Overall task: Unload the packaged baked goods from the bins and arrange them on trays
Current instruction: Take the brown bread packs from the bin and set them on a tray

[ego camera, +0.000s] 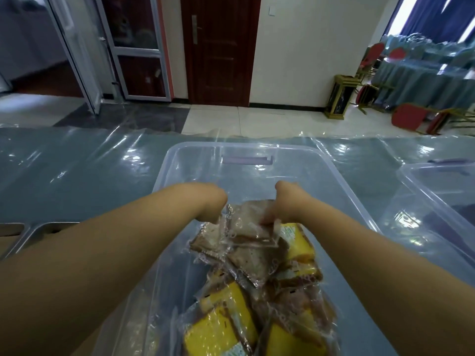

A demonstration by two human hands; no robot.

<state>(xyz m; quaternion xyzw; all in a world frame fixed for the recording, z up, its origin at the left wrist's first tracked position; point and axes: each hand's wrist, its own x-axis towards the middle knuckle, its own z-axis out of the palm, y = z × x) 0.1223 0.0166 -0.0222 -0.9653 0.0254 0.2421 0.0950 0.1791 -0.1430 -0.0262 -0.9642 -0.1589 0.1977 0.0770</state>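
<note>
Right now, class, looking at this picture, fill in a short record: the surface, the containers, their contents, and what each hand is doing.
surface: table under a clear plastic sheet
main container: clear bin, open on top
contents: brown packets on top, yellow cake packets nearer the person
left hand: at the left edge of the brown packets, fingers hidden
right hand: fingers pinching the brown packets
other container: second clear bin at the right
tray: grey, lower left, partly hidden by the left arm
</note>
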